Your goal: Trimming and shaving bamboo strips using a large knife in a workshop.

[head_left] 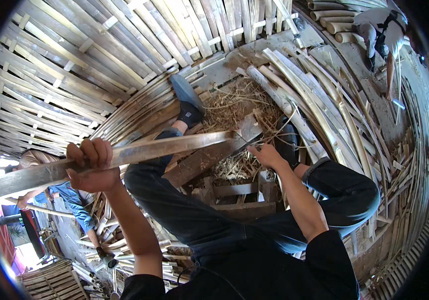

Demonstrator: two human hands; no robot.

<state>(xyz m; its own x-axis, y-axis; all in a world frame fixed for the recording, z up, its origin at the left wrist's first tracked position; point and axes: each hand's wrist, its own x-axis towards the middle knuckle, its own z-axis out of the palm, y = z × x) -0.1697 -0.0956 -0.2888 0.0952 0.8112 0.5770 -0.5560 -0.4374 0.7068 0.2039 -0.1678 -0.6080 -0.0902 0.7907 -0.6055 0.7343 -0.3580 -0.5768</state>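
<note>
My left hand (90,162) grips a long split bamboo slat (169,147), which slants across in front of me from the left edge to the middle. The slat's far end lies over a thick wooden plank (189,170) propped between my legs. My right hand (268,155) is closed on a knife, its handle mostly hidden by my fingers. The dark knife blade (247,143) is close to the slat's far end; whether they touch I cannot tell. Thin shavings (234,107) are heaped beyond the plank.
Woven bamboo panels (139,40) lean across the upper left. Split bamboo lengths (309,90) pile up at my right, and bamboo poles (337,25) are stacked farther back. One person (382,35) bends at the upper right; another (69,195) works at the left. A low wooden frame (239,190) stands between my legs.
</note>
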